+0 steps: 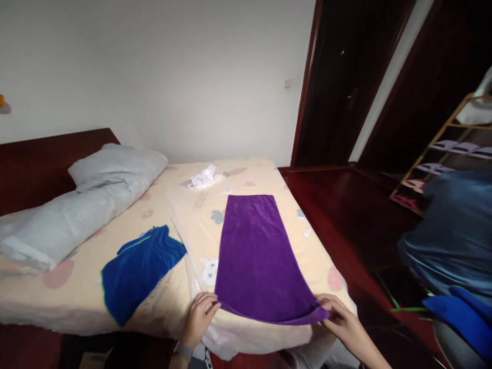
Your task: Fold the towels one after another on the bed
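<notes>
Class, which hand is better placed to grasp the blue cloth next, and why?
Probably the left hand: it's nearer the blue cloth. Both hands hold the purple towel, but the right hand is farther away.

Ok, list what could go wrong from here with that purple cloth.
The purple cloth is held only at its two near corners, so if the left hand or right hand loses its pinch, that edge may drop crooked. Uneven pulling could also skew or wrinkle the cloth, since its far end lies unheld on the sheet. The blue cloth reaches the bed's near edge, so a bump might slide it off.
</notes>
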A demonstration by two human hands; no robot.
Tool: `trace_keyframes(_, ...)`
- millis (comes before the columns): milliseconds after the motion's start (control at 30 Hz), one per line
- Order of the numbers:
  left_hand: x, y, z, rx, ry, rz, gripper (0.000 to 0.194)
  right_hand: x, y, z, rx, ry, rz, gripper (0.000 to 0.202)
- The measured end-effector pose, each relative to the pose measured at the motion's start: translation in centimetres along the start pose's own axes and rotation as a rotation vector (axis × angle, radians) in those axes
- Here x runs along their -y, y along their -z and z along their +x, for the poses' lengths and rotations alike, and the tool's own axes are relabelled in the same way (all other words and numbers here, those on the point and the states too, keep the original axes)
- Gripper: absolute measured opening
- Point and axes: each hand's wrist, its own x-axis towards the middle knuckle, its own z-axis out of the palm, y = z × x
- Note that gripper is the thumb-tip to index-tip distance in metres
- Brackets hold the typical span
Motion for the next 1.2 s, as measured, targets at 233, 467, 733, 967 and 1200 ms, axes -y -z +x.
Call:
trace_keyframes(233,0.0,0.3,2.4,0.002,0.172,-0.073,0.029,-0.6,-1.0,1.6,-0.043,-0.098,0.082,0.029)
trace_keyframes(467,-0.2,-1.6,4.2,-0.059,0.298,-0.062,0.032,-1.9,-2.7,3.4,-0.099,-0.172,0.003,0.031)
trace_keyframes(733,-0.5,-1.3,3.1,-0.061,0.205,0.006,0.029,-2.7,-2.2,2.7,-0.087,-0.295,-0.089,0.047)
trace_keyframes(967,-0.2,-2.4,2.5,-0.028,0.095,0.157,0.027,-2.0,-3.3,2.4,-0.128,-0.31,-0.179,0.044)
trace_keyframes(1200,-0.4,-2.4,2.8,-0.102,0.082,0.384,0.029,-2.1,-3.1,2.7,-0.164,-0.303,-0.416,0.042)
